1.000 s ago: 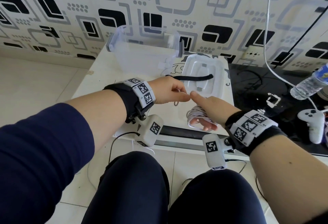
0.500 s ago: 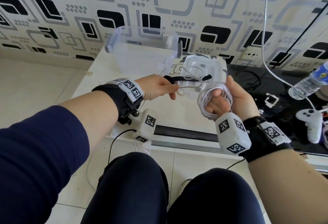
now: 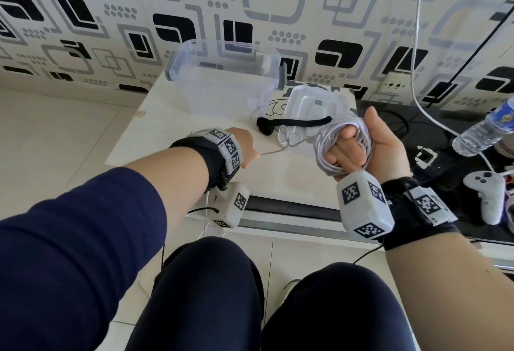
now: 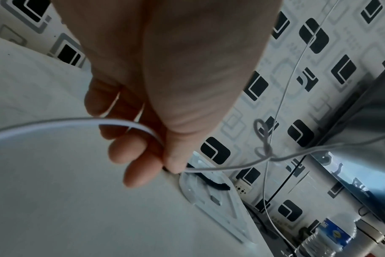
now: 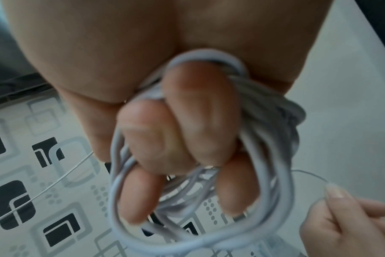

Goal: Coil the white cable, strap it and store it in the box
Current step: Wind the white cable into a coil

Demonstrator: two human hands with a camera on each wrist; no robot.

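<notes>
Change: the left hand has drawn back toward the body since half a second ago, pulling the loose end out taut.
Left hand: thumb and fingers pinch the white cable tail.
Right hand: fingers curled through the coil, held above the white table.
Strap: black, lying across the lid.
Box: clear, open, behind.

No words, brand names or numbers can be read anywhere in these views. The water bottle has a blue label, but its print is too blurred to make out. The wrist bands and camera blocks bear only black-and-white square code patterns.
</notes>
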